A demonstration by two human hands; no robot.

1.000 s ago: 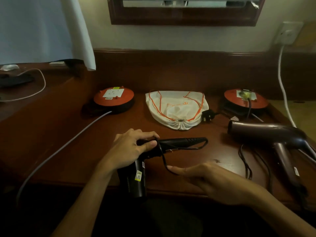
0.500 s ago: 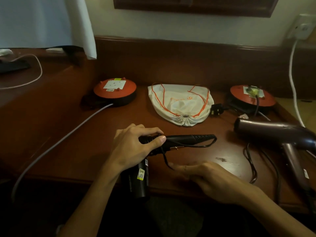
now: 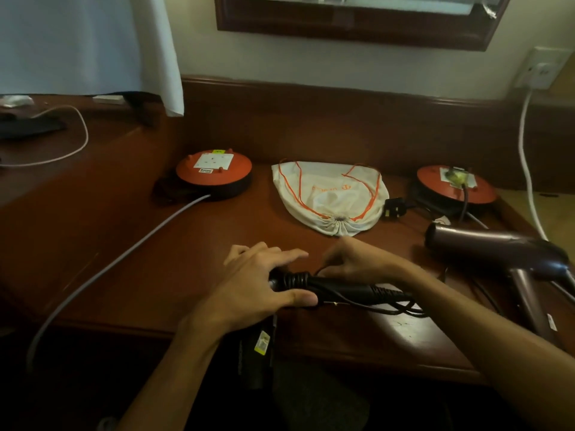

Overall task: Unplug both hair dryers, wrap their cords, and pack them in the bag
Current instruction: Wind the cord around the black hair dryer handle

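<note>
status at inspection: task in progress, cord wrapping of the first unit under way. the small black hair dryer [image 3: 339, 289] lies at the near edge of the dark red-brown wooden desk [image 3: 130, 244], barrel hanging over the edge. several turns of its black cord [image 3: 295, 279] sit round the handle; loose cord trails right, and its black plug [image 3: 394, 207] lies free on the desk beside the bag. the left hand [image 3: 264, 287] steadies the dryer, thumb pressed along the handle, fingers extended over the coils. the right hand [image 3: 357, 259] is behind the handle with fingers curled, apparently pinching cord, though the contact is not clearly shown.

outstanding: the larger dark purple hair dryer [image 3: 497, 247] rests at the right, its cord unwrapped and seemingly still plugged into the right orange round extension reel [image 3: 455, 189]. the white drawstring bag with orange cords [image 3: 329, 197] lies cinched shut, nothing visibly packed. the left orange reel [image 3: 214, 174] has no plug in it.
</note>
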